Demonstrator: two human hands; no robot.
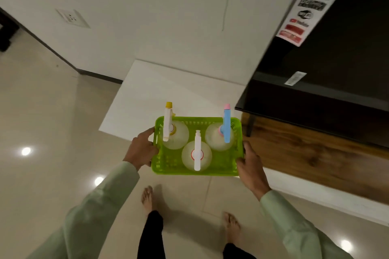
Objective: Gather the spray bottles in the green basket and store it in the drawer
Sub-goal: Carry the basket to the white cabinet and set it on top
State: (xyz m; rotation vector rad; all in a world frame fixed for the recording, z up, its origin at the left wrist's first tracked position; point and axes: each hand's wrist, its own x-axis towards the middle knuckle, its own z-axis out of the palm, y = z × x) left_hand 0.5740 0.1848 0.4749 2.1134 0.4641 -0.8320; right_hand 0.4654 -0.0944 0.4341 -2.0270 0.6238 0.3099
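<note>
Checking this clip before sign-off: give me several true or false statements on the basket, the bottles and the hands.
1. Three clear plastic spray bottles stand in the green perforated plastic basket. True.
2. The left hand and right hand hold opposite ends of the basket. True.
3. The spray bottle with the blue and pink nozzle lies on the floor. False: it stands in the basket.
4. The basket sits inside a drawer. False: it is held above the tiled floor.
5. All nozzles are white. False: only the middle white-nozzle bottle.

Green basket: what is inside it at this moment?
The green basket holds three upright spray bottles: yellow-capped, blue-and-pink and white. Their round bodies cover much of the basket floor, so anything beneath cannot be seen.
</note>
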